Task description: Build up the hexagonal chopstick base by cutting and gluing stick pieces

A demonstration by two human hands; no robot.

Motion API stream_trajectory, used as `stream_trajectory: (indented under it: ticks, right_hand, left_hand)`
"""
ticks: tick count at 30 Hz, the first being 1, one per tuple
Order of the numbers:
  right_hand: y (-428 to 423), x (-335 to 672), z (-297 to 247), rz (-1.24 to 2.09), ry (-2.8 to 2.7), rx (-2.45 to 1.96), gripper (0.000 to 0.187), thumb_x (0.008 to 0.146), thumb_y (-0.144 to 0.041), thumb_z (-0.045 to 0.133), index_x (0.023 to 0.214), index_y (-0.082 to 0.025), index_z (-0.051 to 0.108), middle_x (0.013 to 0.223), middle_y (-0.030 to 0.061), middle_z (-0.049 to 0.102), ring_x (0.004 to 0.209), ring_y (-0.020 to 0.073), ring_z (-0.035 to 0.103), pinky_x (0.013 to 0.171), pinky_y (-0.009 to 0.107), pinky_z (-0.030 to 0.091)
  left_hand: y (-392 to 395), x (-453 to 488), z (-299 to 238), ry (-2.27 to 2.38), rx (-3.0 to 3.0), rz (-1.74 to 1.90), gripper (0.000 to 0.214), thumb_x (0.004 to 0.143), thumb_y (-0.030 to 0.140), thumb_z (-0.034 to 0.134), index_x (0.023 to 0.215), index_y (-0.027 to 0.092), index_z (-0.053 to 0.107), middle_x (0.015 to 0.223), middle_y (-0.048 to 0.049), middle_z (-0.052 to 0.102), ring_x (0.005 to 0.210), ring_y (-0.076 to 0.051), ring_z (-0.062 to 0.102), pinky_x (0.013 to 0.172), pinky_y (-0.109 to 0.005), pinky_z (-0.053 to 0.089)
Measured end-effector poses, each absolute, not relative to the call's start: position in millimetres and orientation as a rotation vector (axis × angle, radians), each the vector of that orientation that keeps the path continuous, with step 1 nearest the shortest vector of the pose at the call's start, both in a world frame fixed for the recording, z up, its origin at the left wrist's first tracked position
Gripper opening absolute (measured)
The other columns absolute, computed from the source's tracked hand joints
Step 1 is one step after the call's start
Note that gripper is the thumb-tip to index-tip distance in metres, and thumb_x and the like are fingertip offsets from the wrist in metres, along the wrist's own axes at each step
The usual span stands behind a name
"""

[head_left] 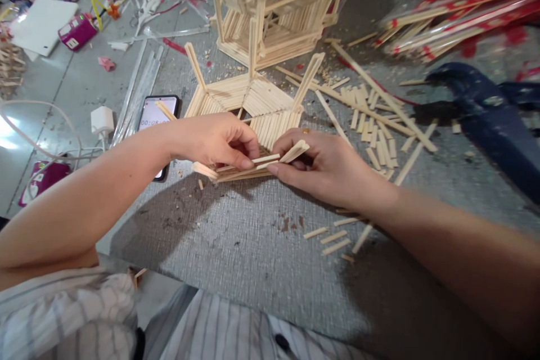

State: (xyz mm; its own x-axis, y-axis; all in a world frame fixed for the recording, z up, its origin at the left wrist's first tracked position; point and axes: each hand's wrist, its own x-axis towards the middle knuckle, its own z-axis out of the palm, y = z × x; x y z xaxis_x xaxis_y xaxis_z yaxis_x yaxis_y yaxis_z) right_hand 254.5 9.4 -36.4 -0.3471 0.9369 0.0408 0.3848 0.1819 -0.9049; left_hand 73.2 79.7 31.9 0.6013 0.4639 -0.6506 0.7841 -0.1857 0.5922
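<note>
2 hands [215, 138] [333, 166] on 1 stick frame [270, 99], 1 phone [149, 111]

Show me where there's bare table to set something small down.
Grey tabletop is mostly bare between the stick frame and the striped shirt, left of the few loose sticks. Crowded: right of the frame, with cut pieces and a blue tool; left, with the phone and plastic strips.

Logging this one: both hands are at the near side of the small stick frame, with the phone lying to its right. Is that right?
Not quite: the head view shows the phone lying to the left of the small stick frame, partly hidden by the left forearm. The left hand and right hand are indeed at its near side.
</note>
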Motion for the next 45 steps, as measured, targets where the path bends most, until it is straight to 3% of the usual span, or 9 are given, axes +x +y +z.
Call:
stream_trajectory:
  ticks: [7,18,24,28,32,34,37,45]
  right_hand:
    - [9,256,-40,1.161,-1.791,-1.190,0.020,0.073,-0.035,0.059,0.065,-0.018,0.050,0.057,-0.0035,0.047,0.050,0.0075,0.041,0.048,0.023,0.031]
    - [11,259,-37,1.070,-1.837,-1.151,0.018,0.075,-0.031,0.059,0.065,-0.018,0.052,0.065,-0.0008,0.051,0.056,0.0090,0.045,0.053,0.024,0.035]
    - [16,261,-41,1.054,-1.693,-1.267,0.013,0.072,-0.029,0.063,0.076,-0.018,0.056,0.071,-0.0006,0.055,0.060,0.0106,0.051,0.055,0.025,0.038]
    - [14,263,-38,0.951,-1.540,-1.398,0.029,0.066,-0.030,0.069,0.087,-0.019,0.053,0.074,-0.0024,0.054,0.053,0.0076,0.048,0.051,0.024,0.039]
    - [4,265,-21,0.679,-1.630,-1.498,0.023,0.066,-0.032,0.069,0.070,-0.020,0.050,0.057,-0.0051,0.047,0.047,0.0064,0.040,0.047,0.024,0.033]
    - [-2,263,-12,0.809,-1.739,-1.452,0.021,0.072,-0.031,0.062,0.060,-0.019,0.051,0.049,-0.0049,0.046,0.045,0.0065,0.040,0.046,0.023,0.032]
    - [-10,255,-9,1.294,-1.729,-1.429,0.021,0.076,-0.032,0.057,0.059,-0.018,0.057,0.047,-0.0037,0.049,0.041,0.0067,0.043,0.042,0.022,0.033]
    - [-5,240,-12,2.191,-0.901,-1.428,0.015,0.080,-0.022,0.055,0.068,-0.014,0.061,0.056,0.0005,0.061,0.039,0.0066,0.053,0.037,0.017,0.042]
  left_hand:
    - [81,73,37,0.891,1.954,-0.466,0.016,0.075,0.026,0.055,0.082,0.016,0.065,0.064,0.0029,0.060,0.058,-0.008,0.053,0.058,-0.019,0.038]
    - [75,79,34,0.841,2.034,-0.472,0.015,0.072,0.023,0.056,0.079,0.017,0.068,0.061,0.0042,0.059,0.060,-0.008,0.052,0.061,-0.019,0.035]
    - [67,85,26,0.950,2.017,-0.342,0.014,0.072,0.022,0.053,0.073,0.015,0.065,0.055,0.0036,0.055,0.052,-0.008,0.048,0.056,-0.022,0.033]
    - [65,85,22,1.038,1.942,-0.217,0.012,0.074,0.022,0.052,0.071,0.015,0.062,0.052,0.0039,0.053,0.049,-0.007,0.047,0.053,-0.021,0.033]
    - [65,83,20,1.130,1.965,-0.079,0.010,0.072,0.021,0.054,0.069,0.014,0.060,0.054,0.0034,0.055,0.049,-0.007,0.049,0.051,-0.020,0.033]
    - [66,81,21,1.144,1.986,-0.078,0.011,0.072,0.021,0.055,0.068,0.014,0.062,0.053,0.0033,0.055,0.049,-0.007,0.048,0.051,-0.020,0.032]
    - [66,79,23,1.076,1.998,-0.150,0.015,0.072,0.024,0.055,0.070,0.013,0.066,0.054,0.0033,0.056,0.050,-0.007,0.048,0.051,-0.019,0.031]
    - [71,79,26,0.920,1.896,-0.304,0.023,0.075,0.028,0.053,0.081,0.014,0.070,0.062,0.0021,0.062,0.059,-0.008,0.053,0.055,-0.017,0.034]
